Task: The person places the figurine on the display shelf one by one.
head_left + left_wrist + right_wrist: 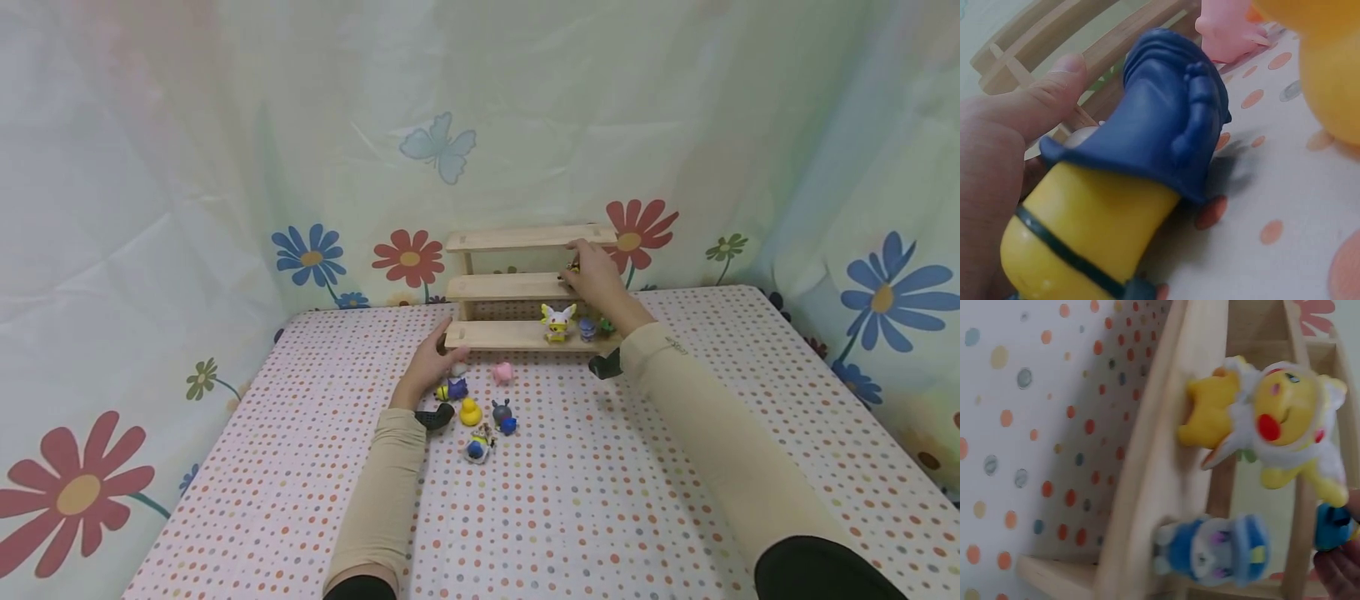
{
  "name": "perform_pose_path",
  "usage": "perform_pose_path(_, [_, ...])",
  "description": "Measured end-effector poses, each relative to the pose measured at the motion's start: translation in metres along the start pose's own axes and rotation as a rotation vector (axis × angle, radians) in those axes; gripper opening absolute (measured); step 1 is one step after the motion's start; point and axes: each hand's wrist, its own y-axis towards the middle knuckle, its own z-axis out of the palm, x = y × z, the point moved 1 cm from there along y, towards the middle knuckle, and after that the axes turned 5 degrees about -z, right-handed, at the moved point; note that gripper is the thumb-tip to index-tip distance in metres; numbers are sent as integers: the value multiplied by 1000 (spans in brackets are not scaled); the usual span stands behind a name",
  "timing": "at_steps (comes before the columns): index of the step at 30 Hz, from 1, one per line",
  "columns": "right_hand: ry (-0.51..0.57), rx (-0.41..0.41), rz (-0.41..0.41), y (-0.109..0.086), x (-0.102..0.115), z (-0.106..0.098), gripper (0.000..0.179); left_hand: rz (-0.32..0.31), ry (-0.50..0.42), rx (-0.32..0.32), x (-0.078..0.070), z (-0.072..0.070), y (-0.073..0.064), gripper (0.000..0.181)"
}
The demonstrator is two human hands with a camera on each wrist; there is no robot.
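Note:
At the left end of a three-tier wooden shelf [495,335], my left hand [427,365] grips the bottom board's end, thumb at its front. Its other fingers are mostly hidden in the left wrist view by a yellow toy figure in a dark blue hood [1147,119]. My right hand [597,275] pinches a small blue-and-yellow toy figure [1333,526] over the right part of the middle board, mostly covered by the fingers. Below that hand, on the bottom board, stand a yellow figure in a white eared hood [557,323], a blue-capped figure [1213,550] and a green figure [606,327].
In front of the shelf, on the dotted tablecloth [570,500], lie a pink toy [502,372], a yellow duck [470,412], a grey antlered figure [501,411], a small blue toy [508,426] and a white-and-blue figure [478,446]. A flowered curtain [525,100] hangs behind.

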Motion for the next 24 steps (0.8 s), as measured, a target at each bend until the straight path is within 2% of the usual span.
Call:
perform_pose_path(6, [-62, 154, 27, -1, 7, -8, 34, 6, 11, 2, 2, -1, 2, 100])
perform_pose_path(9, [-56, 210, 47, -4, 10, -15, 31, 12, 4, 9, 4, -1, 3, 100])
perform_pose_path(13, [21, 170, 23, -5, 10, -22, 24, 8, -7, 7, 4, -1, 3, 99])
perform_pose_path(17, [82, 97, -37, -4, 4, -16, 22, 11, -1, 2, 4, -1, 2, 97])
perform_pose_path(24, [86, 57, -92, -6, -2, -5, 40, 27, 4, 11, 2, -1, 1, 95])
